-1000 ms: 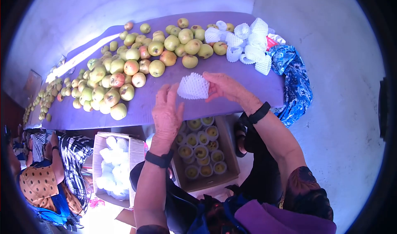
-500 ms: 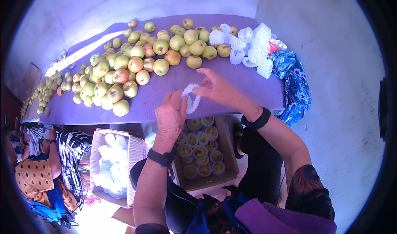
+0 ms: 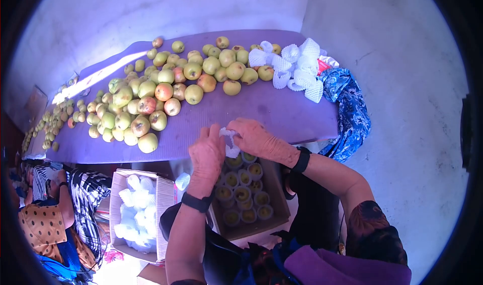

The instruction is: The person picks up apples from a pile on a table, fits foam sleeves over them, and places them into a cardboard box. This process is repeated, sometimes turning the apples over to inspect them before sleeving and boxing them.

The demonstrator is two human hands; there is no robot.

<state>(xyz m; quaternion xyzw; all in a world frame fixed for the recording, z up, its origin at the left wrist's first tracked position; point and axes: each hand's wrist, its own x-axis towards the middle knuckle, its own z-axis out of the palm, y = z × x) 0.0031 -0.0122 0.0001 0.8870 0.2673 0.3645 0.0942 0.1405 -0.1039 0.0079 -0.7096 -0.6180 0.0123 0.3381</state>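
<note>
A white foam fruit net [image 3: 232, 150] is stretched as a ring between my two hands, at the near edge of the purple table [image 3: 297, 119]. My left hand [image 3: 206, 153] pinches its left side, fingers pointing up. With bent fingers, my right hand [image 3: 255, 138] grips its upper right side. No fruit shows inside the ring. Just below my hands stands a cardboard box [image 3: 280, 212] holding several apples [image 3: 242, 193], each sitting in a foam net. Loose green and reddish apples [image 3: 147, 89] lie heaped on the table beyond my left hand.
More white foam nets [image 3: 304, 66] are piled at the table's right end, beside a blue patterned cloth [image 3: 347, 96]. A second carton [image 3: 163, 204] full of white nets stands on the left. Past it sits another person in a dotted orange garment [image 3: 43, 219].
My right hand has come down and closed on the net; its fingers were spread before. Both hands and the net now sit lower in view, nearer the box, and the view has tilted slightly.
</note>
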